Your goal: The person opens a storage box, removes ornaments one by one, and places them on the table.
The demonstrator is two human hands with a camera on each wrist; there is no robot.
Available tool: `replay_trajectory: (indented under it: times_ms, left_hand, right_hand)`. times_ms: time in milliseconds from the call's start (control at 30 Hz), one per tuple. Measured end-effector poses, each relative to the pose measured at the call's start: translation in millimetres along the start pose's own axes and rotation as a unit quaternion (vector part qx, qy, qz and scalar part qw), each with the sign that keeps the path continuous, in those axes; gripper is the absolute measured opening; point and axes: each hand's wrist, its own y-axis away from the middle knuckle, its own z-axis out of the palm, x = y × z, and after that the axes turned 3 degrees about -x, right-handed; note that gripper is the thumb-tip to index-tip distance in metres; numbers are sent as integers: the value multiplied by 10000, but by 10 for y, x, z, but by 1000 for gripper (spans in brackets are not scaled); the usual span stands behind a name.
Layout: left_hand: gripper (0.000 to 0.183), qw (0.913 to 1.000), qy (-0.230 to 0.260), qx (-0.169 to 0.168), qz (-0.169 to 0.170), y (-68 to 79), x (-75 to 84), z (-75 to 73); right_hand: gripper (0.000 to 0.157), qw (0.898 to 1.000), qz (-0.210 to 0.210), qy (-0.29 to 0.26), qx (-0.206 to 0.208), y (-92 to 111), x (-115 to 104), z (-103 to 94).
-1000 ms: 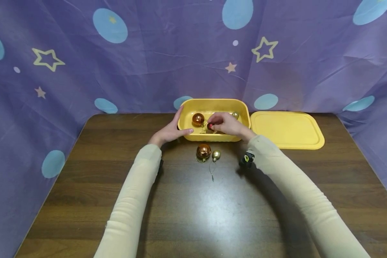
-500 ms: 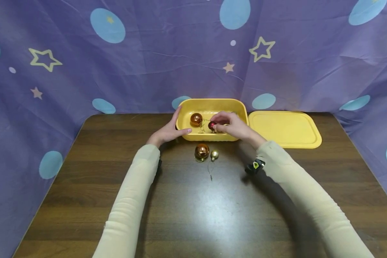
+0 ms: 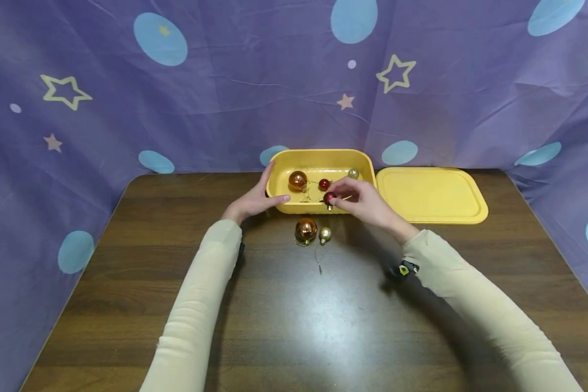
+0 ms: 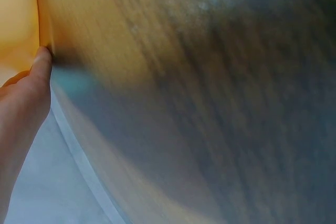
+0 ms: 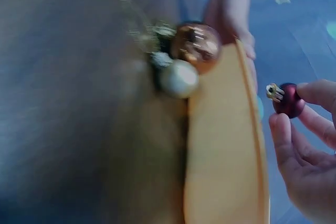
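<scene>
My left hand (image 3: 255,201) braces the left end of the yellow box (image 3: 323,209), its straight thumb along the front wall and its fingers along the left side. With thumb and fingers, my right hand (image 3: 367,204) pinches a small dark-red bauble (image 5: 290,100) by its round body. In the head view this bauble appears over the box's front rim, its gold cap downward. Inside the box lie an orange-copper bauble (image 3: 298,180), a small red bauble (image 3: 324,184) and a small pale-gold bauble (image 3: 353,173). The right hand hides part of the interior.
A shiny copper bauble (image 3: 306,230) and a small gold bauble (image 3: 325,234) with a cord loop lie on the wooden table (image 3: 176,272) before the box. The yellow lid (image 3: 431,196) lies flat to its right. A purple patterned cloth (image 3: 255,81) hangs behind.
My right hand has drawn the dark-red bauble from inside the box toward the front rim, slightly rightward. A red bauble behind it has come into view. The left hand stays on the box.
</scene>
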Motion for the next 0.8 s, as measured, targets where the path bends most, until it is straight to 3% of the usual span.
replay_trajectory:
  times_ms: [133, 300, 800]
  left_hand:
    - [104, 10000, -51, 2, -21, 10, 7, -6]
    - [104, 10000, -82, -6, -37, 15, 10, -9]
    - [103, 10000, -39, -15, -62, 43, 56, 17]
  right_hand:
    - [25, 9992, -232, 305, -64, 107, 201, 89]
    - [22, 9979, -410, 464, -181, 212, 290, 145]
    - [19, 9964, 136, 815, -178, 347, 514, 160]
